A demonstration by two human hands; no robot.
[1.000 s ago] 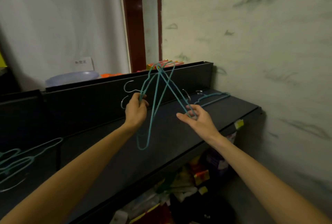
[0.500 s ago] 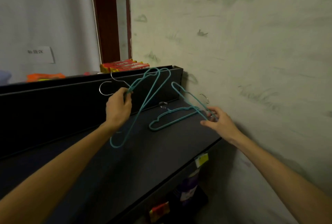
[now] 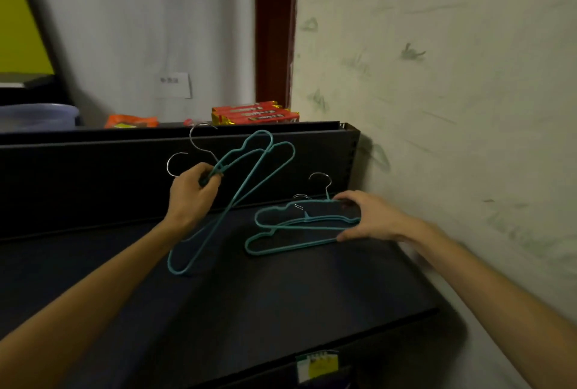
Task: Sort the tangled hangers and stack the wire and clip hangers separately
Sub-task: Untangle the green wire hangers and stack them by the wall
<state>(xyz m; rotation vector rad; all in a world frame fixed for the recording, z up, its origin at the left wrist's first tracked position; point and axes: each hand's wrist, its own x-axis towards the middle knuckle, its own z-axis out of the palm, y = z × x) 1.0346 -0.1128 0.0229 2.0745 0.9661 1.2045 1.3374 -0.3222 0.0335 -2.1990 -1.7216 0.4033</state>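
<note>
**Wire hangers: two in the left hand, stack forming at the right**

Your left hand (image 3: 195,192) is curled round the necks of two teal wire hangers (image 3: 240,198), pinched just below their silver hooks. Bodies hang slanted down and toward you; the lowest loop looks close to the dark shelf top (image 3: 281,301), contact not clear. Holding at the necks keeps both hooks together and lets the frames swing free of each other, which reads as deliberate: a pair already separated from the tangle and waiting its turn.

Your right hand (image 3: 368,220) is at the stack of wire hangers (image 3: 299,232) lying flat on the shelf near the wall (image 3: 452,107). Fingers arch over the top wire at the right end, thumb underneath at the lower wire, a loose grip on that end of the stack. At least two teal frames there, roughly aligned, hooks pointing toward the back panel (image 3: 93,182). My judgement: you're squaring a hanger onto the pile, using the wall-side corner as the wire-hanger spot.

No clip hangers visible here; can't say where that stack is.

Likely next: lay the left-hand pair on the same pile, hooks matched. Watch the hooks; they snag neighbouring frames easily.

Behind the panel: red packets (image 3: 254,114), an orange wrapper (image 3: 131,121), a pale tub (image 3: 37,115).
</note>
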